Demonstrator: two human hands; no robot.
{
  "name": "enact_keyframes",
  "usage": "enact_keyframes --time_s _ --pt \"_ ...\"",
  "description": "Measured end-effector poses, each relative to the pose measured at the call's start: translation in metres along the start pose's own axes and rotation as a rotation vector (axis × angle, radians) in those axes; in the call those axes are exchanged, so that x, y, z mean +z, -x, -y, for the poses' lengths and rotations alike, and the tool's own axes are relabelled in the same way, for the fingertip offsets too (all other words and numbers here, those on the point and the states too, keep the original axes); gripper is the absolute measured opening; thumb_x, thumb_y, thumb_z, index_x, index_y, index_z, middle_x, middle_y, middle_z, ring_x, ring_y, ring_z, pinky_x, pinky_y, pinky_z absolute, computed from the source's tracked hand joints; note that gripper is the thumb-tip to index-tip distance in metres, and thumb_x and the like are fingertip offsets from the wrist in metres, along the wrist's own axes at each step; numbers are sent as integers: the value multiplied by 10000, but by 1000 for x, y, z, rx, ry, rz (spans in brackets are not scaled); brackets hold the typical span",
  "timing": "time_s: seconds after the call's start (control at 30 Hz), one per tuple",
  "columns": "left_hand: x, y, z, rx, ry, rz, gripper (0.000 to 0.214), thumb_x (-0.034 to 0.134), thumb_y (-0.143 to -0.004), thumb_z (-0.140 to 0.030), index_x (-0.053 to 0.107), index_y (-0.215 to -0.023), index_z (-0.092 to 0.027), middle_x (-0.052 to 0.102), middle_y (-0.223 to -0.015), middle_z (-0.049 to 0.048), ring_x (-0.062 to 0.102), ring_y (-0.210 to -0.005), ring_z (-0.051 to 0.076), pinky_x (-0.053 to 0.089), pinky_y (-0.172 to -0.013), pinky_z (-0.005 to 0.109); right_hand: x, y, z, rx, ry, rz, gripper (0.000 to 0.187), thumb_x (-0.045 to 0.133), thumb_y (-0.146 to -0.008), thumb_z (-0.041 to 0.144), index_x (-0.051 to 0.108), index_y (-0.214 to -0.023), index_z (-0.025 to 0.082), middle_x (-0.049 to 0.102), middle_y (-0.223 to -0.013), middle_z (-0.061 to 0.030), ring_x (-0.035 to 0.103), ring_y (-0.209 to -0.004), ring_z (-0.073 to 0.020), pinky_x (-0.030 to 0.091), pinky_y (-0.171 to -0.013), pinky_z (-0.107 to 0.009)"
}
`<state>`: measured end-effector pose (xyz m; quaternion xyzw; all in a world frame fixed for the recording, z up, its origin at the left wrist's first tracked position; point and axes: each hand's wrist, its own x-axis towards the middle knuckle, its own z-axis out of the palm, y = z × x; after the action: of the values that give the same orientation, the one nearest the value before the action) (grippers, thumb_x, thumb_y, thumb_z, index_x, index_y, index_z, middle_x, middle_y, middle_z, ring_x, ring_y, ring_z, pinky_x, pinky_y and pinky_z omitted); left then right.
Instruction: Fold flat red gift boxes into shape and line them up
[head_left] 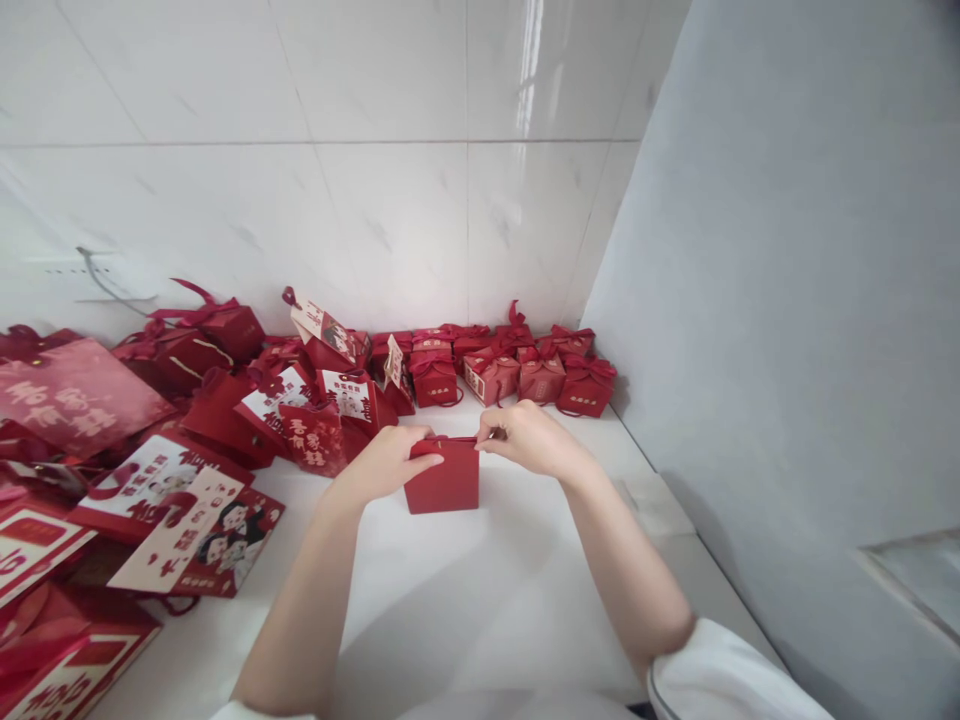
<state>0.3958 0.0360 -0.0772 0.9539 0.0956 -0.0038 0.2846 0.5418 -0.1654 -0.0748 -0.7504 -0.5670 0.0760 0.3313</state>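
A plain red gift box [442, 480] stands upright on the white tabletop in front of me. My left hand [390, 462] is closed on its upper left side, with the thumb lying across the front face near the top. At the upper right corner, the fingers of my right hand [525, 435] are pinched together on the box's top edge. A thin dark red strip shows along that edge between the two hands. Exactly what the right fingertips pinch there is too small to make out.
Red boxes tied with ribbon [589, 385] stand in rows against the tiled wall [390, 220]. Many printed red gift boxes [240, 540] are heaped on the left. A grey wall [765, 330] borders the white table [480, 620] on the right. A cable [112, 290] hangs at the far left.
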Motion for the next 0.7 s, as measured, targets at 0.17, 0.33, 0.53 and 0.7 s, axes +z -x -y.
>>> enact_keyframes --time_s 0.17,0.33,0.53,0.7 --pt "-1 1 0 19 -11 -8 268 527 -861 -451 576 -813 -193 570 -711 -2 504 -633 156 353 -586 265 0 0 4 46 -65 -2 151 649 -831 156 590 -936 247 728 -846 23 672 -735 -153 442 -654 -241" --pt "-1 0 -1 32 12 4 244 523 -864 -425 580 -814 -194 581 -719 -3 507 -637 156 349 -585 264 -1 0 6 64 -74 39 317 584 -853 117 528 -1119 280 734 -946 20 680 -711 -144 465 -690 -262" --pt "-2 2 -2 27 36 9 193 529 -870 -370 560 -783 -200 576 -699 -20 527 -639 153 369 -595 260 1 0 7 30 -29 54 357 550 -878 117 542 -1193 284 723 -1005 14 672 -698 -133 475 -750 -281" --pt "-4 4 -5 43 92 -20 164 563 -865 -338 625 -960 -220 672 -900 2 620 -817 184 465 -738 276 10 -2 8 2 55 10 269 532 -909 146 597 -1146 253 687 -1084 -39 651 -962 -197 484 -836 -336"
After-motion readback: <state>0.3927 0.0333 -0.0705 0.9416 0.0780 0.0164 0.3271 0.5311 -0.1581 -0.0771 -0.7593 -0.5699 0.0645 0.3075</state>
